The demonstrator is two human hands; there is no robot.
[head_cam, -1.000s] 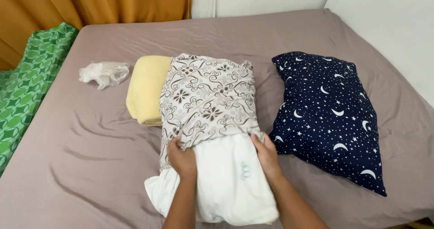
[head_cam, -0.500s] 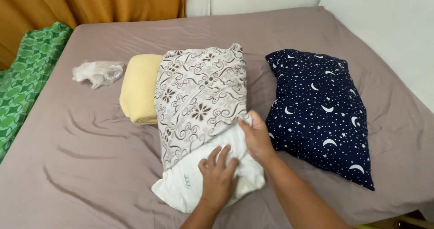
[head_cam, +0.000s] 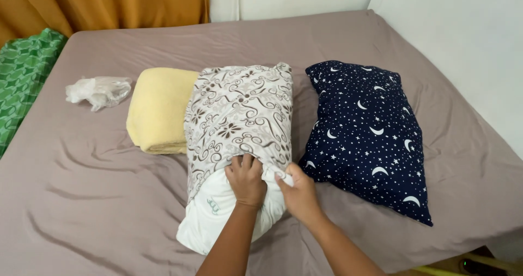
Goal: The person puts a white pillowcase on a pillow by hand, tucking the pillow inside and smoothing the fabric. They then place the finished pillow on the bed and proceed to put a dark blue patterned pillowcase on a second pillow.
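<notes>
A bed point(head_cam: 109, 210) covered with a creased mauve sheet filled the view, with an orange curtain point(head_cam: 109, 4) behind its head and a green patterned cloth point(head_cam: 24, 74) along its left edge. A navy pillow point(head_cam: 365, 134) printed with stars and moons lay at the right. Just left of it, mid-bed, a white pillow point(head_cam: 212, 221) sat mostly inside a brown-and-white scrollwork pillowcase point(head_cam: 239, 112), its bare end toward the person. A folded yellow blanket point(head_cam: 158, 110) touched the case's left side, and a crumpled clear plastic bag point(head_cam: 98, 91) lay beyond it. The left hand point(head_cam: 246, 181) pressed curled fingers on the pillow at the case's open edge; the right hand point(head_cam: 297, 194) pinched that edge shut between its fingers.
</notes>
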